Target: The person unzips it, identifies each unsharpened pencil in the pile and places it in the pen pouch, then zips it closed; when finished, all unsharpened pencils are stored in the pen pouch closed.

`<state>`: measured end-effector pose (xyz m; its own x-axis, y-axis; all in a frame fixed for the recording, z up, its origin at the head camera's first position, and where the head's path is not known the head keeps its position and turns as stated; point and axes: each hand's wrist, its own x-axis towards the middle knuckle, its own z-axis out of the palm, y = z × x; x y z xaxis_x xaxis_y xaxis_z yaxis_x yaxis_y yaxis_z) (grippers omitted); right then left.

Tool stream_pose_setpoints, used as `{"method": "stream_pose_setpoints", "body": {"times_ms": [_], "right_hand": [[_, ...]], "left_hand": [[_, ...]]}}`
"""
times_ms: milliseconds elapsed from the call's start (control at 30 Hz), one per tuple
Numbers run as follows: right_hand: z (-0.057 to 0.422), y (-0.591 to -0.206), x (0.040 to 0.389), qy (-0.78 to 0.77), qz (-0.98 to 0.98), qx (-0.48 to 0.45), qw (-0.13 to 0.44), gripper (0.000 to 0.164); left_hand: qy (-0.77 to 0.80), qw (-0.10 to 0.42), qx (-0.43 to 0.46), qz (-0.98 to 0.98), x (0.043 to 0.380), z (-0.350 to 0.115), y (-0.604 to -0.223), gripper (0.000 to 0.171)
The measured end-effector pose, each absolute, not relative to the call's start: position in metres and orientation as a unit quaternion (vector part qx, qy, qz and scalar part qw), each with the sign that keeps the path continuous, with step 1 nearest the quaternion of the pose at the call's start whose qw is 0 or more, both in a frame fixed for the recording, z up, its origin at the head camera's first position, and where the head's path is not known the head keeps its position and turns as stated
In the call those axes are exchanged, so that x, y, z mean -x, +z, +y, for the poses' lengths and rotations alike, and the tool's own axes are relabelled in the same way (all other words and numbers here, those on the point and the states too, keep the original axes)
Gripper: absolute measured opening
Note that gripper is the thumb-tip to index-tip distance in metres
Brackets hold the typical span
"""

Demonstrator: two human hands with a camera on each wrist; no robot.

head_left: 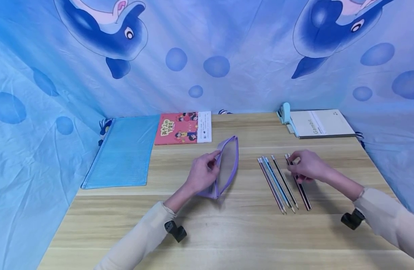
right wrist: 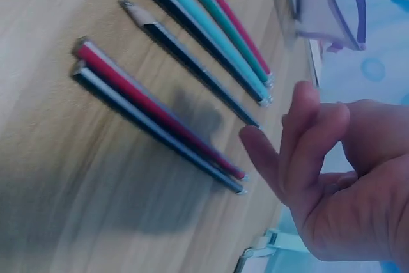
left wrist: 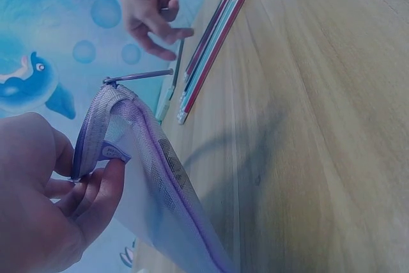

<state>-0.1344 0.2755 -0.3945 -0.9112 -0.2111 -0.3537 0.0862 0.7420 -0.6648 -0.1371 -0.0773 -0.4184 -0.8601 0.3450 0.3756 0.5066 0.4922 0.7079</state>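
Behind and to both sides of the work, we note a blue dolphin-print cloth (head_left: 213,30), apparently hung to screen off the area. Before it stands the wood-grain table (head_left: 227,232), its larger items set along the far side, which we take to leave the near surface for handling. At far left lies a blue mesh folder (head_left: 122,153), flat; a red book (head_left: 178,129) lies just beside its upper right corner. At far right lies a pale notebook (head_left: 323,123) with a light-blue stapler (head_left: 286,112) at its left end. Near the table's middle we find the purple-edged pouch (head_left: 228,165), its mouth gaping. The left hand (head_left: 202,172) pinches one edge between thumb and fingers, close to a small purple tag (left wrist: 114,151); we judge this hold keeps the rim upright and the sides parted. The right hand (head_left: 306,165) is over the upper ends of the rightmost pair among the pencils (head_left: 274,183), fingers bent and apart, gripping nothing; whether a fingertip touches, we cannot tell. The pencils lie right of the pouch, roughly parallel, eraser ends away from the person: a close group, one dark pencil beside it, then the pair. This spacing, we judge, leaves fingers access between them. Smallest noted: the zip puller (left wrist: 137,77), jutting from the pouch's corner.
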Motion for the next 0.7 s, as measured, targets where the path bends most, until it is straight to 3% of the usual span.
{"method": "stream_pose_setpoints", "body": {"times_ms": [167, 700], "right_hand": [[0.281, -0.400, 0.129, -0.337, 0.915, 0.035, 0.220, 0.048], [0.270, -0.420, 0.127, -0.270, 0.945, 0.069, 0.171, 0.045]], "left_hand": [[-0.439, 0.090, 0.251, -0.858, 0.136, -0.077, -0.418, 0.051], [-0.446, 0.084, 0.239, -0.858, 0.133, -0.076, -0.417, 0.051]]}}
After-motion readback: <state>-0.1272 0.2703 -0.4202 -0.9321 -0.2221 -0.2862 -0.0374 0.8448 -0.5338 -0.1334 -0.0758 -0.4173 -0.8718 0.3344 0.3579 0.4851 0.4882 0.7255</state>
